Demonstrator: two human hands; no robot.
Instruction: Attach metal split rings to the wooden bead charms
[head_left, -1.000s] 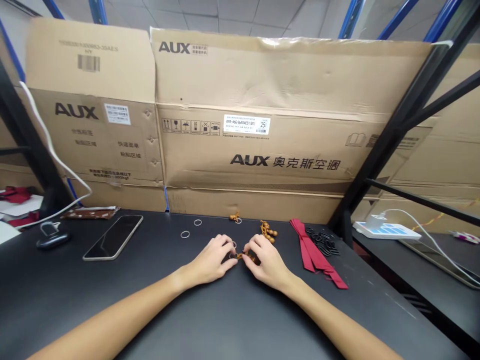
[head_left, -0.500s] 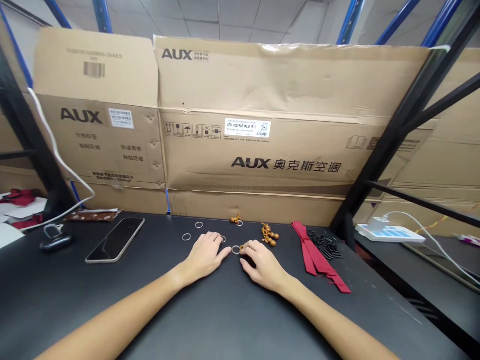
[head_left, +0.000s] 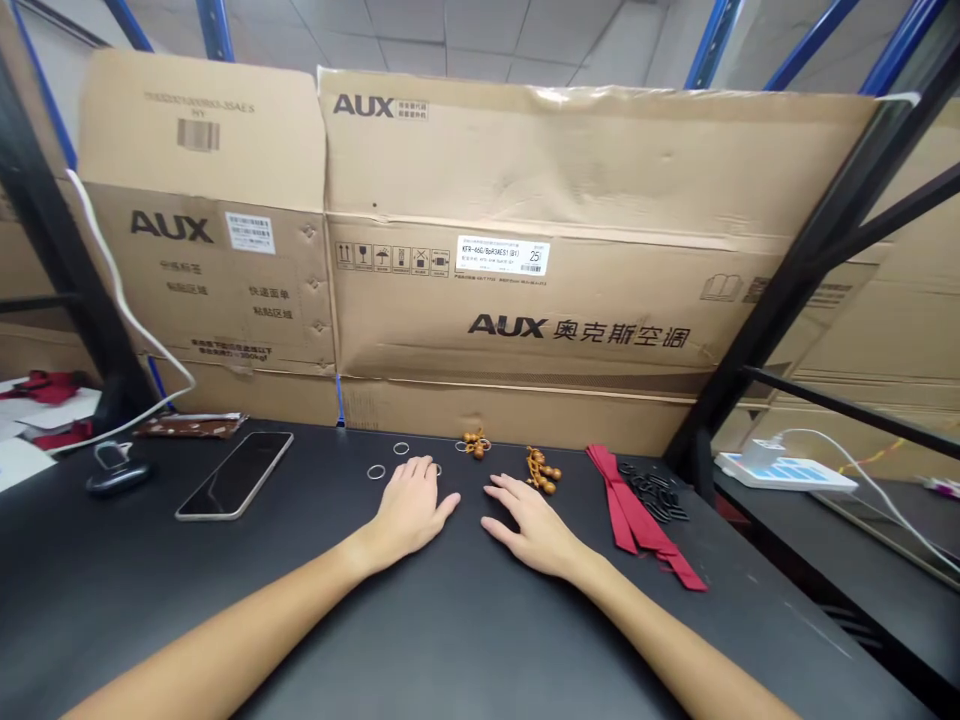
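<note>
Printed cardboard (head_left: 585, 290) stands as a wall beyond both hands, and the black desk (head_left: 375, 650) spreads beneath them. The left hand (head_left: 410, 510) lies palm down, its fingers stretched out together and its thumb apart; the right hand (head_left: 534, 530) is spread loosely, thumb away from the fingers, with nothing seen in its grasp. A phone (head_left: 235, 477) lies well to the left of the left hand, and red strips (head_left: 628, 505) lie to the right of the right hand.

The bead clusters should be light, with soft cord and hard, smooth beads that may roll or slip; the cord looks the surest hold. One cluster (head_left: 541, 472) lies just beyond the right hand's fingers, the other (head_left: 475, 444) farther out, ahead of the gap between the hands, with rings (head_left: 486, 445) showing on either side of it.

Those thin rings look stiff and light, best pinched at the rim. Two more lie beyond the left hand, toward its outer side. Another (head_left: 439, 470) peeks out at its fingertips, too hidden to tell whether they touch.
</note>
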